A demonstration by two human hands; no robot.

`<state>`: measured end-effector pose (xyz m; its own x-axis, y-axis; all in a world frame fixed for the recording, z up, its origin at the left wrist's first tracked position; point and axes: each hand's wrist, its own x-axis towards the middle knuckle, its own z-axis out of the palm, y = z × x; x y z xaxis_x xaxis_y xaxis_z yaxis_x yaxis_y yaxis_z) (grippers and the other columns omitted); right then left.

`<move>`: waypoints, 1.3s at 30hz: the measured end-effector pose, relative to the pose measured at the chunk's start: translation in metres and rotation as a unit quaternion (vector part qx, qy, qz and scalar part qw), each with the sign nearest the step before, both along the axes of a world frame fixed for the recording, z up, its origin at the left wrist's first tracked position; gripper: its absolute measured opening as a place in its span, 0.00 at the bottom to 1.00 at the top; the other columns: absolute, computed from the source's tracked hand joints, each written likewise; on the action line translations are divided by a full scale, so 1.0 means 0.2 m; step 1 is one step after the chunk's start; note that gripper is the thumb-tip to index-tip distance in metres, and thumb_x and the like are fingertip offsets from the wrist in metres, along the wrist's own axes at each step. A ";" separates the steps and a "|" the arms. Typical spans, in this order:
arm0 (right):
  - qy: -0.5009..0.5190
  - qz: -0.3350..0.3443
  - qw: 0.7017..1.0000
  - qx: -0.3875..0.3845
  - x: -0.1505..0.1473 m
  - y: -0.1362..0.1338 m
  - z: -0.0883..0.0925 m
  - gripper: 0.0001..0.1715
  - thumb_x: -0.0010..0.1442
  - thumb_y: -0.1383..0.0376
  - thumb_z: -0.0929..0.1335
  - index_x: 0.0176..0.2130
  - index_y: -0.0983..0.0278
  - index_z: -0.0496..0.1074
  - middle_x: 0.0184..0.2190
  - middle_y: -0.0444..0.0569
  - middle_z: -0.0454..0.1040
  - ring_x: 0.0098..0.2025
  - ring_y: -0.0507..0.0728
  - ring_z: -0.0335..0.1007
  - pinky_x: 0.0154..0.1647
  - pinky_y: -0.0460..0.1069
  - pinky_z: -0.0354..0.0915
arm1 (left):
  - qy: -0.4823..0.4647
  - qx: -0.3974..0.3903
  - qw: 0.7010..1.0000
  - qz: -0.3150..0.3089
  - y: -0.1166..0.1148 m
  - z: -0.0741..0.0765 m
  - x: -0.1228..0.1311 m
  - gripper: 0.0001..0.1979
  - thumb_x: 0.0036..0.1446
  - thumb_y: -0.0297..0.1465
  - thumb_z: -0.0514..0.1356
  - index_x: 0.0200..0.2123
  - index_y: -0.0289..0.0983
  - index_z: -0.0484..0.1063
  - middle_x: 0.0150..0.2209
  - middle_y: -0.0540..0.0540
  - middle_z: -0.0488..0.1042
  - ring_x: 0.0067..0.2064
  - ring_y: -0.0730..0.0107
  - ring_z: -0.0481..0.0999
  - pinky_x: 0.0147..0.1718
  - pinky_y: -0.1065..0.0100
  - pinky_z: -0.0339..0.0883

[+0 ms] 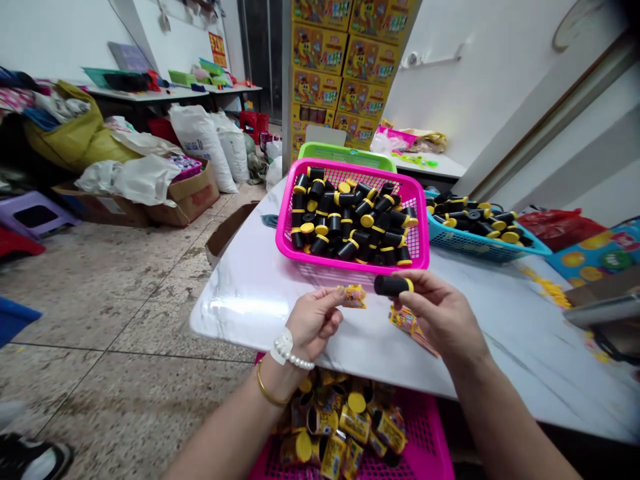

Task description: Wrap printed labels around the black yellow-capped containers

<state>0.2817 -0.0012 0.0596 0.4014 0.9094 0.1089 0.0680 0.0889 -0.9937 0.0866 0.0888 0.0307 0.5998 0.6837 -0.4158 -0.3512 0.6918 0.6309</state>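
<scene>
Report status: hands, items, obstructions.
Left hand: pinching printed wrapper. Right hand: gripping black container, yellow cap. Nothing visible between wrapper and container.

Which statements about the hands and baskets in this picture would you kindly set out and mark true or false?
1. The right hand holds a black tube. True.
2. The left hand holds a second black tube. False: it holds a small yellow wrapper.
3. In the picture, the blue basket is left of the upper pink basket. False: it is to the right.
4. The lower pink basket holds yellow-wrapped containers. True.
5. The left wrist is bare. False: it wears a pearl bracelet and a gold bangle.
</scene>
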 end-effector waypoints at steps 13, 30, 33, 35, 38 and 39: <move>-0.082 0.009 0.996 -0.026 -0.09 -0.02 -0.02 0.15 0.53 0.59 0.78 0.40 0.62 0.77 0.33 0.48 0.83 0.35 0.56 0.81 0.38 0.48 0.77 | -0.060 -0.014 0.998 -0.018 -0.01 0.01 0.04 0.09 0.59 0.27 0.66 0.29 0.30 0.72 0.24 0.51 0.72 0.14 0.89 0.58 0.09 0.83 0.43; -0.190 -0.030 0.978 0.082 -0.17 -0.05 -0.14 0.19 0.54 0.61 0.79 0.45 0.57 0.76 0.40 0.47 0.79 0.40 0.56 0.78 0.45 0.51 0.77 | 0.002 0.098 0.993 0.070 -0.05 0.00 -0.04 0.23 0.42 0.41 0.77 0.35 0.32 0.76 0.25 0.51 0.71 0.22 0.82 0.65 0.14 0.80 0.51; -0.195 -0.011 0.976 0.095 -0.17 -0.07 -0.13 0.19 0.54 0.61 0.79 0.45 0.57 0.77 0.40 0.47 0.78 0.38 0.55 0.77 0.40 0.50 0.77 | 0.011 0.147 0.989 0.020 -0.05 0.00 -0.07 0.27 0.44 0.40 0.77 0.45 0.34 0.76 0.37 0.46 0.76 0.31 0.73 0.75 0.20 0.76 0.65; -0.217 0.011 0.971 0.097 -0.17 -0.09 -0.12 0.19 0.55 0.62 0.78 0.47 0.57 0.78 0.42 0.49 0.77 0.38 0.56 0.77 0.39 0.50 0.77 | 0.005 0.172 0.984 -0.052 -0.05 -0.01 -0.09 0.26 0.45 0.41 0.76 0.45 0.33 0.77 0.36 0.45 0.76 0.33 0.69 0.76 0.23 0.72 0.69; -0.288 0.019 0.952 0.106 -0.17 -0.09 -0.14 0.19 0.56 0.63 0.78 0.48 0.56 0.79 0.44 0.51 0.77 0.41 0.58 0.77 0.40 0.53 0.76 | 0.008 0.198 0.977 -0.084 -0.05 -0.04 -0.08 0.20 0.47 0.39 0.75 0.38 0.30 0.78 0.31 0.45 0.76 0.29 0.72 0.75 0.25 0.72 0.69; -0.309 0.017 0.944 0.112 -0.17 -0.09 -0.15 0.19 0.56 0.63 0.78 0.48 0.56 0.79 0.45 0.52 0.77 0.41 0.58 0.77 0.41 0.54 0.76 | 0.010 0.205 0.976 -0.080 -0.05 -0.05 -0.08 0.20 0.47 0.38 0.75 0.37 0.30 0.78 0.30 0.46 0.77 0.28 0.74 0.74 0.25 0.72 0.68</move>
